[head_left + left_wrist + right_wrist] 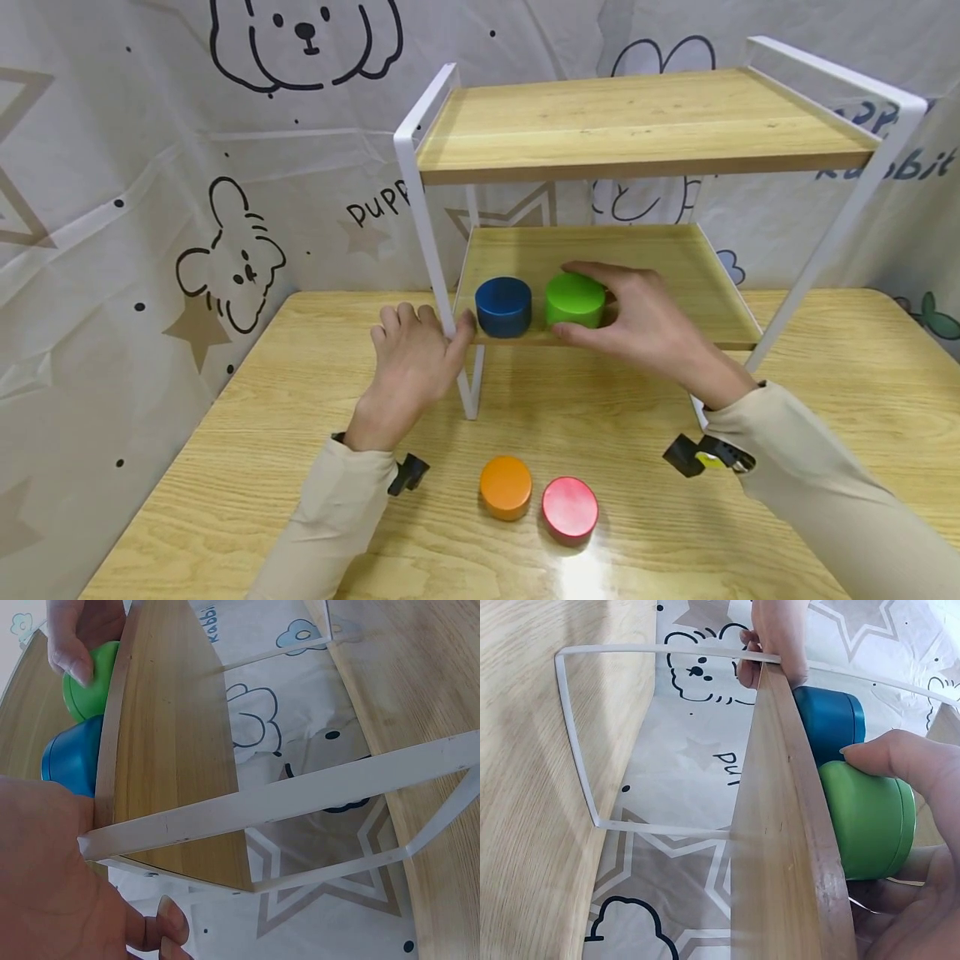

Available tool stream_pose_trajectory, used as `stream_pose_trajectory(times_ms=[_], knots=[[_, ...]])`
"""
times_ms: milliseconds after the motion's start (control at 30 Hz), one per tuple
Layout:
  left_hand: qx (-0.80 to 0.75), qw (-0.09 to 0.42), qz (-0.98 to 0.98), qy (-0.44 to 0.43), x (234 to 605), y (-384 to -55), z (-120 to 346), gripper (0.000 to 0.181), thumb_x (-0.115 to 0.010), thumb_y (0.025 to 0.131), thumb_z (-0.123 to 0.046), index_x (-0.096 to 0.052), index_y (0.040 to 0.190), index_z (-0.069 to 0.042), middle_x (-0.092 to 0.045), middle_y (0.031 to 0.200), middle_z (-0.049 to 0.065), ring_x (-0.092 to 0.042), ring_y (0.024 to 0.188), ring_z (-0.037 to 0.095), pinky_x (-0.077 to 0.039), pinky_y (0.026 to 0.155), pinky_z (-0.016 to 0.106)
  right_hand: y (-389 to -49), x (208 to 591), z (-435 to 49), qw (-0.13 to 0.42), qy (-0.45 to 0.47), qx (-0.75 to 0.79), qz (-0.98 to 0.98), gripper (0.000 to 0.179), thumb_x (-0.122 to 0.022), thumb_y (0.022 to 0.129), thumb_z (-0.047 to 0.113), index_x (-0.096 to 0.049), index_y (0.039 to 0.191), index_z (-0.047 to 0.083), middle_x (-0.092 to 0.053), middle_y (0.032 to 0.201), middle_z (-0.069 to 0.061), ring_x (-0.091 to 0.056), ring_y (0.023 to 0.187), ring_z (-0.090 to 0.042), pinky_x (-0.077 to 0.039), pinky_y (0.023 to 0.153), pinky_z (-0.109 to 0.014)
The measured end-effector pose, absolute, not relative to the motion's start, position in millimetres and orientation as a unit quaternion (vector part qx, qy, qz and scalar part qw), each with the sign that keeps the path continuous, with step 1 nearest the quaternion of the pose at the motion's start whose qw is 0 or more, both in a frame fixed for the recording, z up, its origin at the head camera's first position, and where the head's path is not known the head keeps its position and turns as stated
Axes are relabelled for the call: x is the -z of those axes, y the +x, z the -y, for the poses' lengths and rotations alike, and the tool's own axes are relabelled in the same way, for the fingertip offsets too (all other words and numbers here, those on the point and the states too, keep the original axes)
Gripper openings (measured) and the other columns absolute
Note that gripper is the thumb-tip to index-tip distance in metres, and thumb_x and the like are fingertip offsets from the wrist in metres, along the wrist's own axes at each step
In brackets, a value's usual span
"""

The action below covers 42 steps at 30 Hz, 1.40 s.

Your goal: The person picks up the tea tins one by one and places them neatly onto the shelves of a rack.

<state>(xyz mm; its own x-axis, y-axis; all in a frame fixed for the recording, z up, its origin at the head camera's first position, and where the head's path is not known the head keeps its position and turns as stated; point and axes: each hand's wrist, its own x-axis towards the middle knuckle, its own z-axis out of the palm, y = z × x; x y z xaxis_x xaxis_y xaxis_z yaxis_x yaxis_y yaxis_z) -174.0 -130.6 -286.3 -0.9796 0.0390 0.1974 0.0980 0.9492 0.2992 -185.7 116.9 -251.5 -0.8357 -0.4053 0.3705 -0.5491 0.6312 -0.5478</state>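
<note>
Nearest you, toward the table's (300,392) near edge, stands the pink cylinder (570,508), with the orange cylinder (506,487) just beyond its left side. Farther in, your left hand (412,362) grips the rack (431,258) at the lower shelf's (645,250) front left corner, thumb inside the post, fingers outside. Your right hand's (652,321) fingers pinch the green cylinder (576,302) at that shelf's front edge, just right of the blue cylinder (503,308). Behind the table hangs a printed cloth (322,208).
</note>
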Motion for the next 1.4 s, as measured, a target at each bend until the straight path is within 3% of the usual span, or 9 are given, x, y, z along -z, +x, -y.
stream_pose_trajectory(times_ms=[767,1067,1400], knots=[[0.16,0.087,0.983,-0.031,286,-173,130,0.059,-0.026,0.1,-0.051,-0.049,0.077,-0.002,-0.04,0.085,0.016,-0.031,0.085,0.034,-0.023,0.073,0.043,-188,254,-117,0.105,0.27,-0.308,0.906,0.063,-0.076,0.082,0.029,-0.053,0.133,0.0,-0.064,0.107,-0.015,-0.058,0.083,-0.025,-0.048,0.072,-0.037],[0.161,0.085,0.983,-0.032,286,-174,131,0.06,-0.025,0.1,-0.052,-0.05,0.077,-0.003,-0.041,0.085,0.016,-0.033,0.084,0.034,-0.025,0.072,0.043,-179,258,-128,0.095,0.26,-0.35,0.895,0.072,-0.077,0.082,0.032,-0.047,0.139,0.0,-0.061,0.12,-0.015,-0.063,0.096,-0.029,-0.051,0.083,-0.044],[0.158,0.091,0.983,-0.035,285,-174,132,0.057,-0.027,0.1,-0.051,-0.049,0.078,-0.002,-0.042,0.085,0.017,-0.037,0.083,0.035,-0.029,0.074,0.045,-155,265,-146,0.167,0.272,-0.358,0.877,0.068,-0.08,0.08,0.022,-0.05,0.137,0.002,-0.063,0.122,-0.015,-0.062,0.107,-0.031,-0.047,0.092,-0.043]])
